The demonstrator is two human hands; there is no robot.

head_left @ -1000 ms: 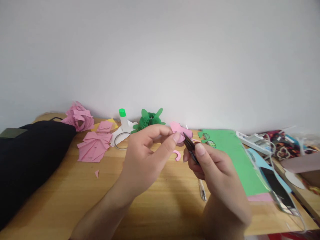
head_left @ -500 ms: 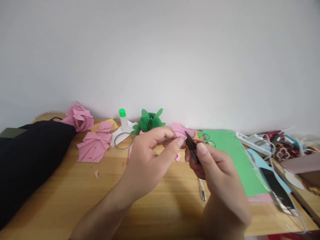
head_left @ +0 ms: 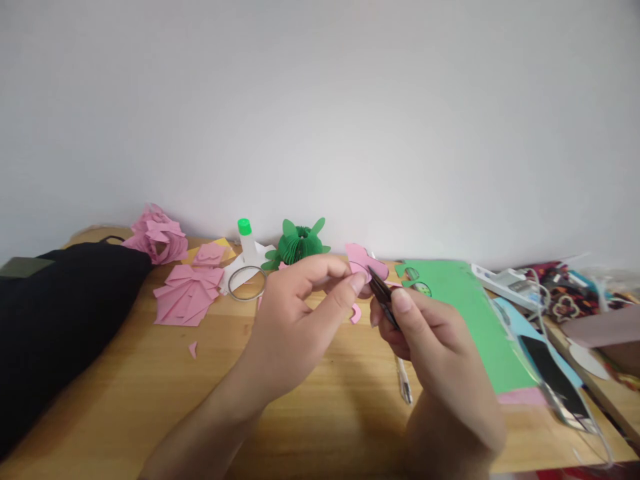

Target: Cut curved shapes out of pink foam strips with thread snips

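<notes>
Between the thumb and fingers of my left hand (head_left: 303,320) a piece of pink paper (head_left: 361,259) is pinched, with a dark drawn line along its edge. My right hand (head_left: 433,327) is closed around small scissors with dark blades (head_left: 382,291), the handles mostly hidden in the palm. The blade tips touch the paper's edge close to my left thumb. A curled pink paper scrap (head_left: 355,313) shows beneath the hands. Behind my left hand stands a green folded-paper ball with leaf-like pieces (head_left: 300,245).
A glue stick (head_left: 245,239) stands upright at the back, near a roll of tape (head_left: 247,283). Folded pink papers (head_left: 187,297) and a black bag (head_left: 65,320) are left. On the right lie a green sheet (head_left: 460,313), a phone (head_left: 555,380) and a pen (head_left: 404,381).
The scissor blades have come closer together and shifted slightly left at the paper. The pink paper has turned a little; both hands stay nearly in place.
</notes>
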